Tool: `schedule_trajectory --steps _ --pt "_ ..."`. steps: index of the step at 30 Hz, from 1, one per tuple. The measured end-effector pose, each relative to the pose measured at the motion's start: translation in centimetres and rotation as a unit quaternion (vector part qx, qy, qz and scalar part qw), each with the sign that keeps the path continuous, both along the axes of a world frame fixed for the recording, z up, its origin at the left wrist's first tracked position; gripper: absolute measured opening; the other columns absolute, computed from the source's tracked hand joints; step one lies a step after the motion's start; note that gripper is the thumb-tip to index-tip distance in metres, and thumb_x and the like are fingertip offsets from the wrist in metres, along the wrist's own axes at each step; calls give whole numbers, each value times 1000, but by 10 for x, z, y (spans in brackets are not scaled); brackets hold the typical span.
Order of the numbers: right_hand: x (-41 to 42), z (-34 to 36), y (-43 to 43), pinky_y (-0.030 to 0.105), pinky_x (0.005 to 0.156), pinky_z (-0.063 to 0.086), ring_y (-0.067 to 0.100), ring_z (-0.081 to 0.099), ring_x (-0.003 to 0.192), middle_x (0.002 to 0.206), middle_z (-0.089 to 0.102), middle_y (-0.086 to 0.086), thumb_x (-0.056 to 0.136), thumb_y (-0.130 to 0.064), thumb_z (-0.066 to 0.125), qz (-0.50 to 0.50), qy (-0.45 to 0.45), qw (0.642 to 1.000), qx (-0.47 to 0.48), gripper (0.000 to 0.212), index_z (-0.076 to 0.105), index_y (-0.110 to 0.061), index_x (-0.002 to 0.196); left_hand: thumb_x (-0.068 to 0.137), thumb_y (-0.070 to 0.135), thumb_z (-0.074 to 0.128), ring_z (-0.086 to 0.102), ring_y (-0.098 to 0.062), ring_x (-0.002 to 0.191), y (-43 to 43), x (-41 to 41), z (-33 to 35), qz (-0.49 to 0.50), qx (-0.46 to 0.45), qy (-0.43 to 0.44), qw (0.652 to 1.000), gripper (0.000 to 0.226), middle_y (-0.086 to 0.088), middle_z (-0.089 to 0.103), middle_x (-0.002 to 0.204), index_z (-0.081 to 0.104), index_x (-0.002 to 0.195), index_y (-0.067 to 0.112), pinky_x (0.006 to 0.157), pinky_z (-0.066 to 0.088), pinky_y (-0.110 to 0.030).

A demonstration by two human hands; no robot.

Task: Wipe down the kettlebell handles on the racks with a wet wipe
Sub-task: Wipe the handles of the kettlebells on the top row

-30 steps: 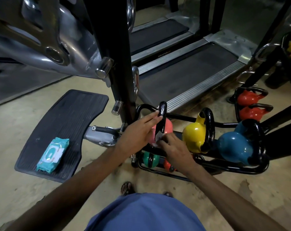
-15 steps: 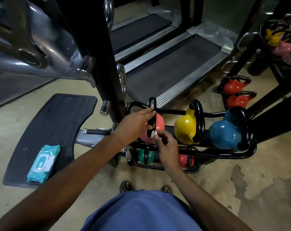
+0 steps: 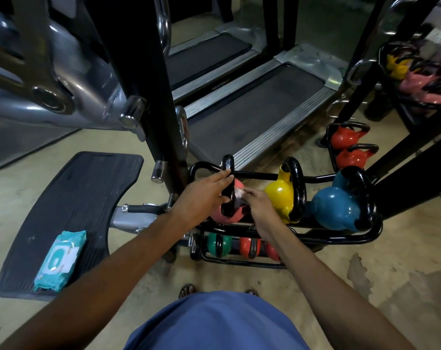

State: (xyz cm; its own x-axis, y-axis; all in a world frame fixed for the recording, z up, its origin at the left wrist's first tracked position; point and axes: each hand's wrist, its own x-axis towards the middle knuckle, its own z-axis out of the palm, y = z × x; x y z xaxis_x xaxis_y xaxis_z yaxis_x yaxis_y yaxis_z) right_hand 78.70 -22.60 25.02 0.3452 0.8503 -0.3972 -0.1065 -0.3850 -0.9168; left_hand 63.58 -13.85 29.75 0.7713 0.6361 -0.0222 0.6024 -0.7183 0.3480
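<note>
A pink kettlebell (image 3: 229, 215) with a black handle (image 3: 227, 164) stands at the left end of the low black rack (image 3: 340, 239). My left hand (image 3: 204, 197) grips that handle from the left, fingers wrapped round it. My right hand (image 3: 258, 205) pinches a white wet wipe (image 3: 238, 195) against the handle's right side. Further along the upper rail sit a yellow kettlebell (image 3: 280, 195) and a blue kettlebell (image 3: 335, 208). Small green (image 3: 218, 245) and red (image 3: 247, 246) kettlebells sit on the lower tier.
A teal wet-wipe pack (image 3: 59, 260) lies on a black rubber footplate (image 3: 75, 198) to the left. A black machine post (image 3: 148, 97) rises just left of the rack. Treadmills (image 3: 252, 107) lie behind it. Two red kettlebells (image 3: 348, 147) and another rack (image 3: 416, 74) are at the right.
My right hand with the wipe has slid up the handle's right side. My left hand has kept its hold on the handle.
</note>
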Motion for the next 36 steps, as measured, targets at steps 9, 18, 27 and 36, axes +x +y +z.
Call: schedule_trajectory --steps 9,18,27,36 --pt "-13 12 15 35 83 50 20 67 93 94 77 3 107 -20 45 -85 42 995 -19 31 76 -20 109 96 29 65 43 -14 140 -2 2 2 7 3 -6 1000 64 16 24 163 37 154 25 105 48 -41" --pt "-14 13 21 41 89 54 21 70 92 95 77 5 104 -19 47 -116 91 989 -19 29 75 -12 104 96 28 64 42 -13 140 -1 2 -4 14 9 -10 1000 64 18 23 163 37 154 27 103 50 -39" --pt "-10 19 36 30 61 54 16 66 65 75 70 8 101 -6 48 -151 219 964 -9 26 73 -2 97 97 30 62 40 -13 141 -3 1 -3 6 17 -14 1000 64 16 22 164 35 155 27 100 51 -35" --pt "-4 17 69 39 91 57 35 69 100 114 68 32 102 -8 36 -166 316 934 -27 40 63 16 119 97 29 62 40 -18 142 -12 1 -12 2 70 -16 997 63 4 31 162 37 154 21 112 40 -32"
